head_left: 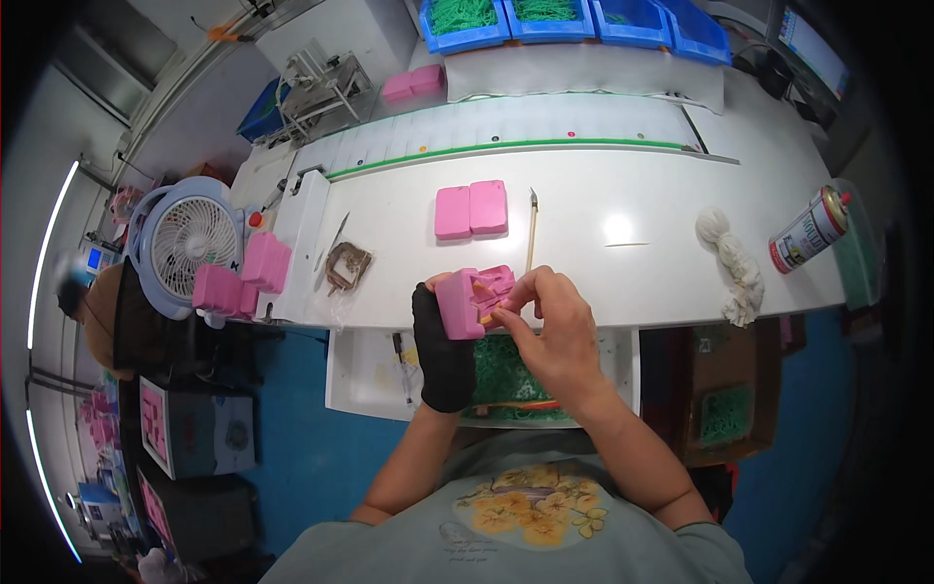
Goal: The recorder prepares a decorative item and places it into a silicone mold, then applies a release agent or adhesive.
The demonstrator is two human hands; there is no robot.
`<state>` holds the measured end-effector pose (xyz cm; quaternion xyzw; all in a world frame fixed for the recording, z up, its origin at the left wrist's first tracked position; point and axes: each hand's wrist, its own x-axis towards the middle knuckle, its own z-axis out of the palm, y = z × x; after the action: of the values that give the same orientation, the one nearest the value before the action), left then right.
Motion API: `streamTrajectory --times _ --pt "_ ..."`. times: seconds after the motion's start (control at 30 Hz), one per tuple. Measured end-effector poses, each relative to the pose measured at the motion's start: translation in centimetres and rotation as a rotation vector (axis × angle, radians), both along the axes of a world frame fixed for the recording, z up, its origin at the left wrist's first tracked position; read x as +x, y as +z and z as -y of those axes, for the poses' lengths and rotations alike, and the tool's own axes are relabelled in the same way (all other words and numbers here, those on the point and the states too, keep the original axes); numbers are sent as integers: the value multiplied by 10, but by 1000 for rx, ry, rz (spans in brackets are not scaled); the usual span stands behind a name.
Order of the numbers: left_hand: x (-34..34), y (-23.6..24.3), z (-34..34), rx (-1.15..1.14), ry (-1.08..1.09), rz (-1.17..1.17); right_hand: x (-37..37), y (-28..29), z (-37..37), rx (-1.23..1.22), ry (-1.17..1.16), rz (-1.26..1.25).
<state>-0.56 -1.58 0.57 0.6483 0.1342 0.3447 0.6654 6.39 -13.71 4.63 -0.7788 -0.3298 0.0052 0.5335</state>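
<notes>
Perhaps over table edge [671,317], handheld pink block [454,306].

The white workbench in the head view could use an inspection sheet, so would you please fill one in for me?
Surface: white table, with a bright glare spot right of centre.
Job's things: hollow pink block, held up with its inside toward the right.
Clutter: two pink blocks side by side, thin tool, twisted white bundle, tilted spray can.
Left hand: black-covered, gripping the hollow pink block.
Right hand: uncovered, thumb and finger at the block's inside; grip unclear.
Cables: any near the monitor are too small to trace.
Surroundings: fan at left, blue bins beyond, open drawer below.
</notes>
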Motion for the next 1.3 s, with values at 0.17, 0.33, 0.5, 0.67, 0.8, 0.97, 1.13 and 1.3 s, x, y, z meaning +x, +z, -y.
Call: streamTrajectory --times 0.17,0.33,0.5,0.67,0.8,0.97,1.13,1.3 --pt "-4 -1 -6 60 3 -160 2 -12 1 30 -45 -102" --pt "-1 -5 -2 1 2 -102 5 -28 0 366 222 -743" --pt "-4 -3 -3 -136 -52 -80 2 -25 0 328 173 -675" --pt "-4 0 -9 -176 -181 -131 1 -27 1 351 217 -660" --pt "-5 3 -11 -101 -175 -208 9 -12 3 403 180 -739" --pt "-6 5 -10 -201 -296 -216 15 1 0 140 181 -532" --pt "-10 -4 -6 -66 -290 -176 23 -13 4 272 280 -544" --pt "-4 -5 9 -194 -141 -68 9 -12 -1 285 222 -478"
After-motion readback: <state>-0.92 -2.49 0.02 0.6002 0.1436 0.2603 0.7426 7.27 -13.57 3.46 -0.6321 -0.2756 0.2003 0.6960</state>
